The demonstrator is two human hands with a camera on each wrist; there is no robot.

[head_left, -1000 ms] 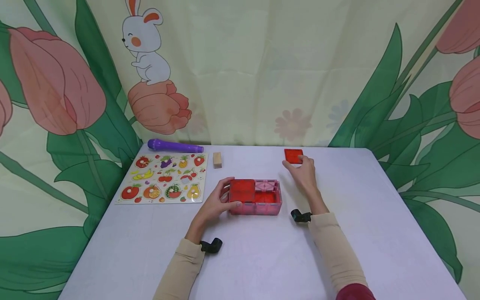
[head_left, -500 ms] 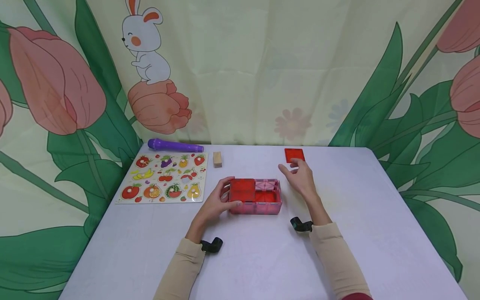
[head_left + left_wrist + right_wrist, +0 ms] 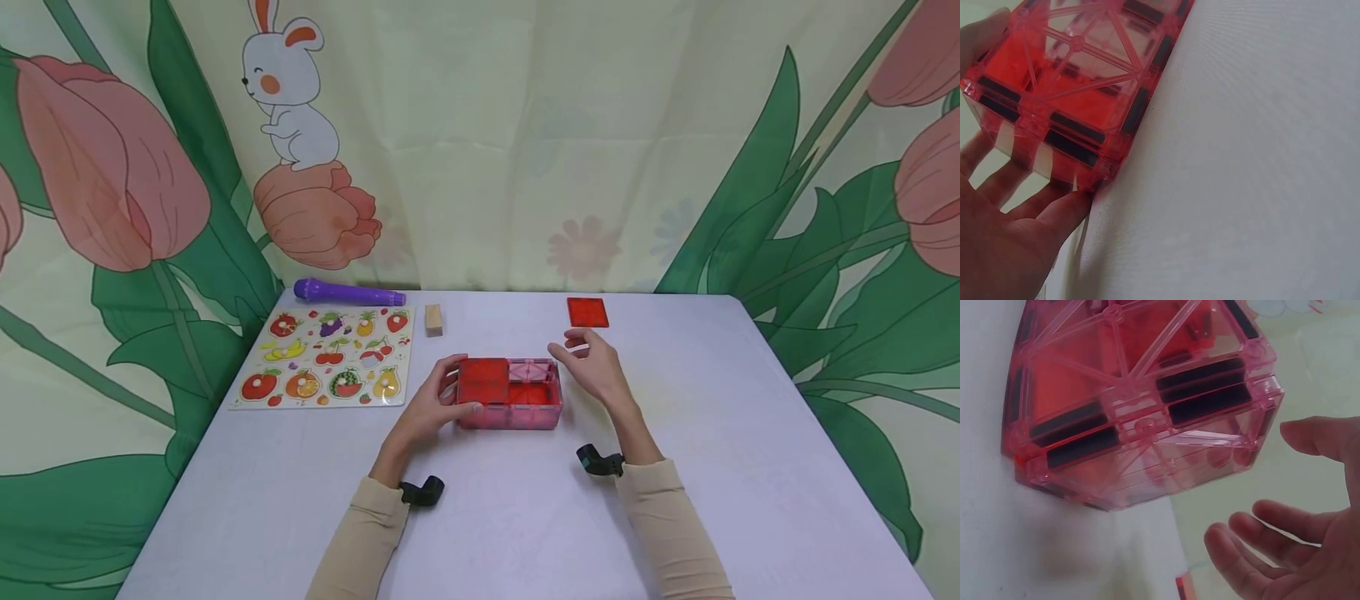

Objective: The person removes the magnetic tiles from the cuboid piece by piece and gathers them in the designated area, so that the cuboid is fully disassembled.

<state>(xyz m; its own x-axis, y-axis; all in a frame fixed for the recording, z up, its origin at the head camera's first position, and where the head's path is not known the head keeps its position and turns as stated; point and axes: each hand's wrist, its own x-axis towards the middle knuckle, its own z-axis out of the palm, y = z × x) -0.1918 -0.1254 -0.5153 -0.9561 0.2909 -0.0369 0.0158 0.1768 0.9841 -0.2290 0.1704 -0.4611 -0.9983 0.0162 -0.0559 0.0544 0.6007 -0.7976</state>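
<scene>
A box built of clear pink and red magnetic tiles [image 3: 534, 417] sits mid-table, its top right part open. One red tile [image 3: 482, 381] covers the left half of its top. My left hand [image 3: 429, 408] grips the box's left end, thumb on the near side and fingers round the far side; in the left wrist view the fingertips lie against the tile wall [image 3: 1085, 81]. Just off the box's right end, my right hand [image 3: 597, 368] hangs with loosely bent fingers and holds nothing. Beyond it a loose red square tile [image 3: 588, 312] lies flat near the back edge.
To the left lies a fruit peg puzzle board [image 3: 322, 357]. A purple toy microphone [image 3: 349, 292] rests behind it along the back edge. Right of these stands a small wooden block [image 3: 434, 320]. A printed curtain [image 3: 465, 150] hangs behind the table.
My right hand has drawn back from the loose red tile, toward me and the box's right end. That tile stays where it was, and my left hand keeps its grip on the box.
</scene>
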